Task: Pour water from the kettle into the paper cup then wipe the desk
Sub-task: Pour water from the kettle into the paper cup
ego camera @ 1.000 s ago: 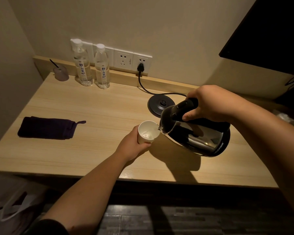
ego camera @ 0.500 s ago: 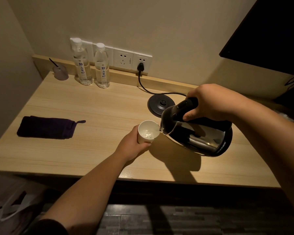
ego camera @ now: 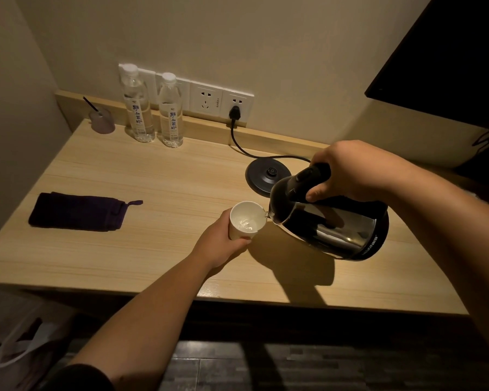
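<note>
The wooden desk [ego camera: 164,179] carries a dark cloth [ego camera: 76,211], two water bottles [ego camera: 153,108], a kettle base [ego camera: 266,176] and a small cup [ego camera: 102,122].

Glossy steel kettle [ego camera: 339,230], matt white paper cup [ego camera: 244,221], smooth wood-grain desk [ego camera: 153,176].

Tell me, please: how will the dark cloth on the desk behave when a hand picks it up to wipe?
The dark cloth lies folded flat, so it is probably soft and will likely droop and unfold when lifted. It looks thin, so probably light. Its small loop at one corner may offer an easy pinch point.
</note>
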### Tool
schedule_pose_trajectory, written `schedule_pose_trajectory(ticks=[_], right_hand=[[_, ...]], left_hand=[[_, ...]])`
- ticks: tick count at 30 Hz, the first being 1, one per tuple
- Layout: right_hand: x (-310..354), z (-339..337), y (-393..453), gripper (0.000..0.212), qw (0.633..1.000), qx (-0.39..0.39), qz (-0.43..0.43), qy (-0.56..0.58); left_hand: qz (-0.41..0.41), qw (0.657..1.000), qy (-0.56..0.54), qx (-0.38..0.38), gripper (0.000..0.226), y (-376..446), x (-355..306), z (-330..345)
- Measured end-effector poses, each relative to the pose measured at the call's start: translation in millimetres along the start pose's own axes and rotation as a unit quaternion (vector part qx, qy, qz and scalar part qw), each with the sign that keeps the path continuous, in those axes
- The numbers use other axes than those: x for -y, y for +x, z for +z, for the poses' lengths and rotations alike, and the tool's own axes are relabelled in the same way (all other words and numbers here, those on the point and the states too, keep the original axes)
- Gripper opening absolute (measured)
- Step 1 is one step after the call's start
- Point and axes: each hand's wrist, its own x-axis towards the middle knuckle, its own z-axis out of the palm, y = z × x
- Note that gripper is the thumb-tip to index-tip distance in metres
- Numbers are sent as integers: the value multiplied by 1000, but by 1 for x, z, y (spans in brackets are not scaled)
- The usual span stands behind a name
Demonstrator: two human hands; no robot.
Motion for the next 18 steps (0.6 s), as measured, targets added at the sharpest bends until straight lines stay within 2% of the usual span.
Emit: schedule_pose_trajectory(ticks=[7,18], right_hand=[[-1,0,0,32,1000,-6,-3,4],[-17,7,-10,29,996,-1,17,93]], left_hand=[[-3,1000,-1,2,78,0,-1,0],[-12,1000,3,1,79,-1,-4,-1]])
